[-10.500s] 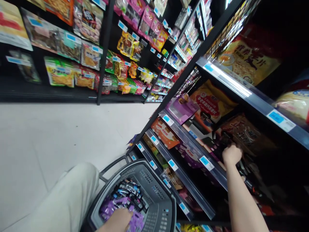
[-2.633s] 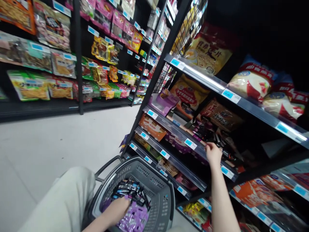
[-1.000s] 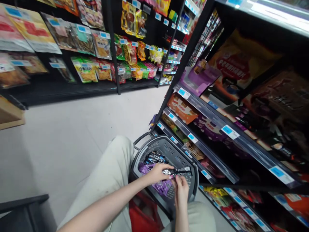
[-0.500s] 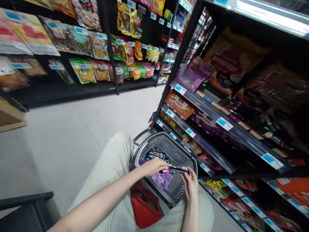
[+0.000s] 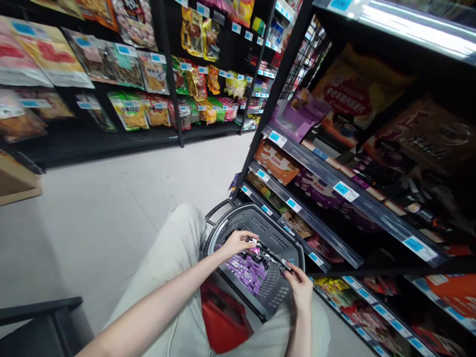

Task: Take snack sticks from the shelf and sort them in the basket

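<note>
A grey plastic shopping basket (image 5: 275,293) sits between my knees, filled with purple sachets (image 5: 248,270) and dark stick packets. Over the basket I hold a bundle of dark stick packets (image 5: 268,254) between both hands. My left hand (image 5: 238,243) grips its left end, fingers closed round it. My right hand (image 5: 299,287) pinches its right end near the basket's right rim.
A black shelf rack (image 5: 345,198) with blue price tags and snack bags rises on my right. Another rack of hanging snack packets (image 5: 130,99) lines the far side of the pale floor. A red bag (image 5: 223,322) lies under the basket. A dark object (image 5: 40,322) sits at the lower left.
My right hand left the shelf and came down to the basket. Both hands now hold the packet bundle, which has tilted and risen slightly over the last half second.
</note>
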{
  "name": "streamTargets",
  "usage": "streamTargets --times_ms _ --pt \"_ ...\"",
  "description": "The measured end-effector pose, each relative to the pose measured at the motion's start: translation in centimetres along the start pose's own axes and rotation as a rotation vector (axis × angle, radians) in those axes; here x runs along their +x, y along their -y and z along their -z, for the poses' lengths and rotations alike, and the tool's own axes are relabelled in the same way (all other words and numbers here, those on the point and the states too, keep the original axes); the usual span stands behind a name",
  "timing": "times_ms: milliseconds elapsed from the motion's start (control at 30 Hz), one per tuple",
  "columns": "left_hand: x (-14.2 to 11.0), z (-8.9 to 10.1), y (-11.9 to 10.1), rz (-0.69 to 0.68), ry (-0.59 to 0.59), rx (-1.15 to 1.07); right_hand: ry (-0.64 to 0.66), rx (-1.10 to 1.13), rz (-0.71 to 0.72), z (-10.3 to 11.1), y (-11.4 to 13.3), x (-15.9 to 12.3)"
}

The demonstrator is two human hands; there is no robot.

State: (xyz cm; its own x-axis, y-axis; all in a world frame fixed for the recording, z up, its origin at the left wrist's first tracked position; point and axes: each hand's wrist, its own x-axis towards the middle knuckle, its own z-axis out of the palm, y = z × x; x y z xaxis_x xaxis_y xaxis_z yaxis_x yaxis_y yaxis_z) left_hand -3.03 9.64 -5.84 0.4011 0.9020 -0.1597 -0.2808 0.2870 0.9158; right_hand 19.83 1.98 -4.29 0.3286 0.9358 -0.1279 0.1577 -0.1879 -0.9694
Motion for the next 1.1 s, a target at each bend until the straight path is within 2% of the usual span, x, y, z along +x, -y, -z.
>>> streamTargets --times_ms 133,233,400,567,667,900,1000,1100 --pt "0.1 0.4 -0.1 0.079 0.084 -0.091 0.055 -0.031 -0.016 0.2 0.2 -0.1" --pt "0.3 0.7 -0.1 0.093 0.044 -0.097 0.081 -0.098 0.008 0.1 0.2 -0.1" --pt "0.7 1.3 0.1 0.112 -0.005 -0.072 0.121 -0.322 0.150 -0.3 0.2 -0.1" --pt "0.8 1.4 0.6 0.132 -0.021 -0.055 0.050 -0.490 0.227 -0.7 0.0 0.3" --pt "0.9 1.3 0.8 0.121 -0.030 -0.048 0.051 -0.440 0.175 -0.8 -0.1 0.5" --pt "1.0 1.1 0.4 0.148 -0.074 -0.098 0.133 -0.102 -0.018 -1.2 0.0 0.4" --pt "0.9 1.1 0.3 0.143 -0.089 -0.108 0.135 -0.055 -0.010 -1.3 0.2 0.3" --pt "0.9 1.2 0.3 0.114 -0.092 -0.042 0.098 -0.098 0.068 -1.4 0.2 0.1"
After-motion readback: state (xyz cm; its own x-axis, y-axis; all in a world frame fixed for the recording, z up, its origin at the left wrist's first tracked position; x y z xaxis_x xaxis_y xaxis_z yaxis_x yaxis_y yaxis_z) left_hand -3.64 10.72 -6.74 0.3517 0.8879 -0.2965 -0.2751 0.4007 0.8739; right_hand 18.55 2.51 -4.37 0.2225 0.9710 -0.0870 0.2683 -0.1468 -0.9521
